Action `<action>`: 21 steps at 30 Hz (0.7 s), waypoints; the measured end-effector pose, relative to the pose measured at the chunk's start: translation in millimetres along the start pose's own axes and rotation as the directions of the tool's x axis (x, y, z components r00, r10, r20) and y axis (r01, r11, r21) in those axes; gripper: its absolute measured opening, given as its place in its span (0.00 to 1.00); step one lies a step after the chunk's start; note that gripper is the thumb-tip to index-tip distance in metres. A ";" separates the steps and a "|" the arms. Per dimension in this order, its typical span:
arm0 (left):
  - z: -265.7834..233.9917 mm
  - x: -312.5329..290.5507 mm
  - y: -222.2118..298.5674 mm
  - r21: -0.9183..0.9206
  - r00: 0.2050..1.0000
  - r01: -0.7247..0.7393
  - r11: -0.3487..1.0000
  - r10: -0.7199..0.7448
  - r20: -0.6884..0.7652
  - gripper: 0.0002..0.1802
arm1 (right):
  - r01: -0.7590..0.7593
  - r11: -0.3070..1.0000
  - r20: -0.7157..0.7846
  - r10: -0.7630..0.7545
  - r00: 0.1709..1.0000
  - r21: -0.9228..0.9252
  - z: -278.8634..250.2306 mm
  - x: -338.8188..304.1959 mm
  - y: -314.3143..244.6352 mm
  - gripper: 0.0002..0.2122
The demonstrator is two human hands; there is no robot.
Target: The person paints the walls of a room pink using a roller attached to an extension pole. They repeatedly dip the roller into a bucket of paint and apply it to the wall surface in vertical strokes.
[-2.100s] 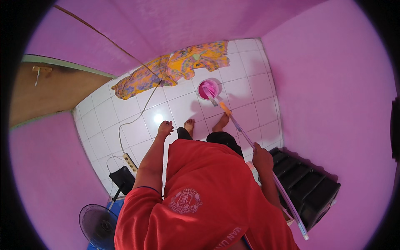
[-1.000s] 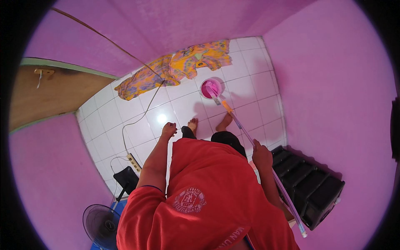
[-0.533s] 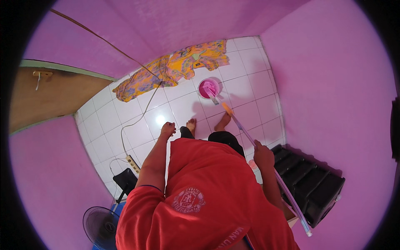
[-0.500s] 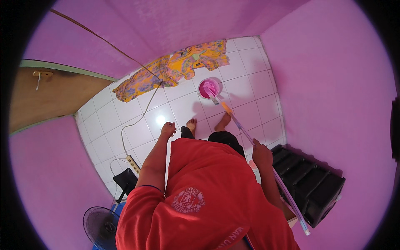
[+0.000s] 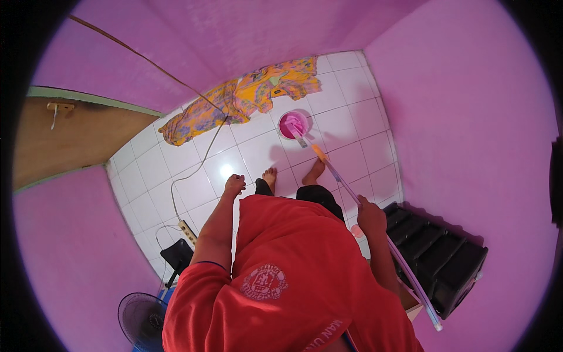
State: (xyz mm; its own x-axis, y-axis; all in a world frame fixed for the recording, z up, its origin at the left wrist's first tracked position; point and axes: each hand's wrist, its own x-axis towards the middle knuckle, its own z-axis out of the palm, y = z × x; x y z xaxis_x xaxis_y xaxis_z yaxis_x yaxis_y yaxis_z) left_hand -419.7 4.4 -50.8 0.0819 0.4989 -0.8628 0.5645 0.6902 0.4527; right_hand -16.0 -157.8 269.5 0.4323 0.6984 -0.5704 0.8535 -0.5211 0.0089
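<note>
My right hand (image 5: 372,217) is wrapped round a long, pale pinkish pole (image 5: 345,183), which slants from beside my right arm toward the floor in front. An orange section (image 5: 319,152) and a small greyish piece (image 5: 302,142) show near its far end, which reaches into a pink bucket (image 5: 286,134). Something bright pink lies inside the bucket; what kind of head the pole carries is unclear. My left hand (image 5: 235,185) hangs over the tiles with its fingers curled, and nothing shows in them. Both bare feet stand between me and the bucket.
Patterned orange cloth (image 5: 202,115) lies along the far pink wall. A cable (image 5: 205,154) runs down that wall and over the tiles to a power strip (image 5: 187,231). A fan (image 5: 141,320) stands lower left, a black rack (image 5: 434,258) at right, and a brown door (image 5: 70,138) at left.
My left hand has shifted very slightly left. My right hand and the pole's near end have moved slightly right; the pole's far end stays in the bucket.
</note>
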 end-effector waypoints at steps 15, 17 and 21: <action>5.2 -1.1 -6.7 0.037 1.000 0.017 0.999 -0.017 0.003 0.28 | 0.001 1.000 -0.018 0.000 1.000 0.027 5.1 -5.1 7.8 0.17; 6.8 -1.4 -4.0 0.013 1.000 0.017 1.000 -0.017 -0.005 0.25 | -0.006 0.999 -0.053 0.009 0.999 0.048 16.7 6.2 -2.5 0.16; 6.4 0.7 7.8 0.037 1.000 -0.011 0.999 0.010 0.018 0.25 | -0.017 0.999 -0.046 0.019 0.999 0.047 29.8 13.6 -12.0 0.17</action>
State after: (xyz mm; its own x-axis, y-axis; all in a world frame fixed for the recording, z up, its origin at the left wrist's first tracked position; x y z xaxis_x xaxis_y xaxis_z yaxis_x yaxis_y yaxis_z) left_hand -410.0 6.8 -49.3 0.1025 0.4964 -0.8620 0.5933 0.6651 0.4535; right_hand -29.0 -156.7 237.2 0.4612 0.7101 -0.5321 0.8316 -0.5551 -0.0199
